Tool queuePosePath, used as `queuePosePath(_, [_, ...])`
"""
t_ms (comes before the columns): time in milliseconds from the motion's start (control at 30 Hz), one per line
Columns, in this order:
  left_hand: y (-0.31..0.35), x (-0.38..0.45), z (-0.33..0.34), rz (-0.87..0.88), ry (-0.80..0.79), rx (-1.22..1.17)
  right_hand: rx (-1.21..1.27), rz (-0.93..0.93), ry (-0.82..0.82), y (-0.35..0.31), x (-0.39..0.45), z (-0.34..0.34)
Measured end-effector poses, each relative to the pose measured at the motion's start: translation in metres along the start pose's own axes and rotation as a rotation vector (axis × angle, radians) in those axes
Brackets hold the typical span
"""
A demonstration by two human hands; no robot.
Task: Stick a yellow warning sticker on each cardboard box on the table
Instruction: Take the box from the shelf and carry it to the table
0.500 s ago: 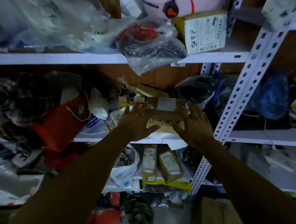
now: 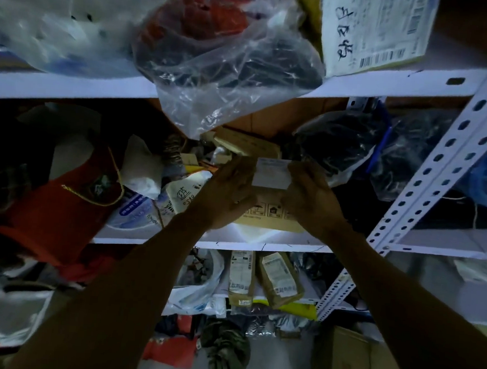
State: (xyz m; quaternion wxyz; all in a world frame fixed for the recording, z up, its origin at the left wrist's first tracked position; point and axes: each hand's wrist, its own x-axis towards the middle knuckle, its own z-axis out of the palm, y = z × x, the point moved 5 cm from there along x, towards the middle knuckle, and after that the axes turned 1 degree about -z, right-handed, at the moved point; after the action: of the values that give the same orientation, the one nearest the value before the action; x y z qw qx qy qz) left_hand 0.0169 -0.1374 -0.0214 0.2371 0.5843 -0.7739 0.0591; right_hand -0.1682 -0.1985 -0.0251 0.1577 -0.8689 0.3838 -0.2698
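Observation:
A small cardboard box (image 2: 266, 214) sits at the front of the middle shelf (image 2: 261, 239). It has a white label (image 2: 272, 173) on top and printed handling symbols on its front face. My left hand (image 2: 225, 196) grips the box's left side, with its fingers lying over the top edge. My right hand (image 2: 312, 199) grips the right side in the same way. Both forearms reach up from below, and the hands hide the box's sides.
A clear plastic bag (image 2: 225, 56) hangs over the upper shelf edge just above the box. A red bag (image 2: 56, 200) and paper packets crowd the left. A perforated white upright (image 2: 439, 175) stands at the right. Labelled parcels (image 2: 279, 279) lie below, and a large carton (image 2: 362, 362) is on the floor.
The view has come closer to the shelf. Both hands, which had spread fingers on either side of the box, have closed in and now hold it.

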Motion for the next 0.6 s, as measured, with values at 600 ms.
queuePosePath(600, [-0.017,0.0,0.024,-0.567,0.466,-0.683,0.655,0.228,0.361,0.015,0.005,0.028])
